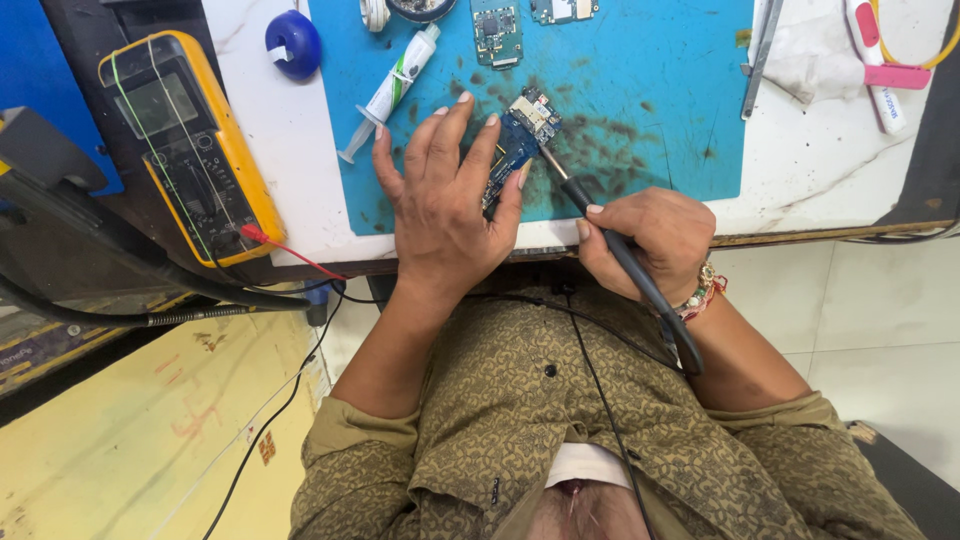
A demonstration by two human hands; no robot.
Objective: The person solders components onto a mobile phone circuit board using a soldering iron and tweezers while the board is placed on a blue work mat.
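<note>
My left hand (445,205) lies flat over the near edge of the blue work mat (650,110), fingers spread and open, pinning a small blue circuit board (520,140) against the mat. The board sits tilted, its far end poking out past my fingertips, its near end tucked under my middle and ring fingers. My right hand (650,240) is closed around the black handle of a soldering iron (610,235), gripped like a pen; the thin metal tip reaches up and left and touches the far right corner of the board. The iron's black cord runs back past my wrist, where I wear a beaded bracelet (703,293), and over my patterned brown shirt.

The mat is stained with dark smudges around the board and rests on a white counter (290,160). Farther along the mat lie two more circuit boards: a green one (496,32) and another at the top edge (563,10). A syringe with a white and green label (392,90) lies slanted just beyond my left fingers, near but not touching them. A blue round object (293,43) sits on the counter to its left. A yellow multimeter (190,140) rests off the counter's left side, a red lead plugged in at its near end. On the right, metal tweezers (760,55) lie at the mat's edge beside a crumpled white cloth (815,60), and a white and pink tool (880,70) lies further right.
</note>
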